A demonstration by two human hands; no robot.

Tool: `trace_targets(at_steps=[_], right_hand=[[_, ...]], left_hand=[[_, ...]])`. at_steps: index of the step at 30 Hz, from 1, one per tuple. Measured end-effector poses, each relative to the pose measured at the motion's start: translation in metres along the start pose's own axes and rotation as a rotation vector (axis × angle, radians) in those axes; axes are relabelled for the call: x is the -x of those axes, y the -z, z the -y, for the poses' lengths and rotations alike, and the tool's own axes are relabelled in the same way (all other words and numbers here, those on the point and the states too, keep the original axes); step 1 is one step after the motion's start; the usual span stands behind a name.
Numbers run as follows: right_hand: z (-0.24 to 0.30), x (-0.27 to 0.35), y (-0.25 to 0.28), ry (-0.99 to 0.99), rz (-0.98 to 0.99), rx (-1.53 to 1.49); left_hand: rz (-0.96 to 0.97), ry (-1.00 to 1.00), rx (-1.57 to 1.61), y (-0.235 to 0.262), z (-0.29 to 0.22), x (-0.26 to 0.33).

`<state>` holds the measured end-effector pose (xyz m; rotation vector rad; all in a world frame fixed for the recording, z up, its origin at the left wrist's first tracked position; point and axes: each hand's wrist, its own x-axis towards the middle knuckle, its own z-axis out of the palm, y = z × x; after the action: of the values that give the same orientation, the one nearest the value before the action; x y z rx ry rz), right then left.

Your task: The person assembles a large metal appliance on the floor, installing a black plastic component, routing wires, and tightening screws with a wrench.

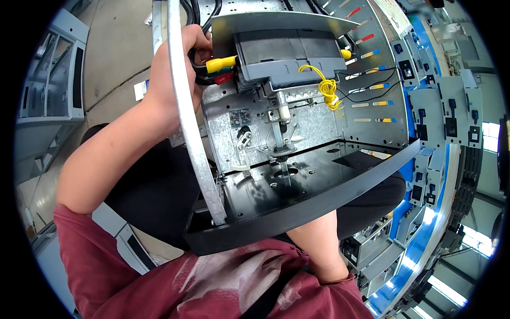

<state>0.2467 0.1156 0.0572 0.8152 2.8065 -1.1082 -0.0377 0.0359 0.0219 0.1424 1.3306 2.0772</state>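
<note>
A person in a maroon shirt and black trousers works at an open housing of galvanized sheet metal that sits over the lap. The bare left hand reaches behind a slim, silvery metal strut to black cables at the housing's left side. Its fingers are bent in together at the cables; the strut and the cables partly cover them, so whether they are clamped cannot be told.

Just beside that hand, a bright yellow sleeve runs to the left end of a black-and-grey, block-shaped plastic device, with a green sleeve and a red sleeve below it. The device is mounted in the upper middle of the housing, in front of a dull grey metal plate. A coil of thin yellow wire hangs by its right end.

The right forearm passes beneath a glossy black panel at the housing's near side, which hides the right hand; the state of its fingers cannot be told.
</note>
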Motion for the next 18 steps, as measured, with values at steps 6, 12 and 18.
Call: trace_targets(at_steps=[6,12,18], right_hand=[[-0.004,0.009,-0.009,0.075,-0.032,0.284],[-0.021,0.005,-0.017,0.043,0.008,-0.184],[-0.025,0.006,-0.024,-0.028,0.036,-0.473]], left_hand=[[-0.025,0.029,0.067,-0.004,0.001,-0.001],[-0.029,0.023,0.057,-0.003,0.0,-0.002],[-0.056,0.033,0.002,0.002,0.001,-0.004]])
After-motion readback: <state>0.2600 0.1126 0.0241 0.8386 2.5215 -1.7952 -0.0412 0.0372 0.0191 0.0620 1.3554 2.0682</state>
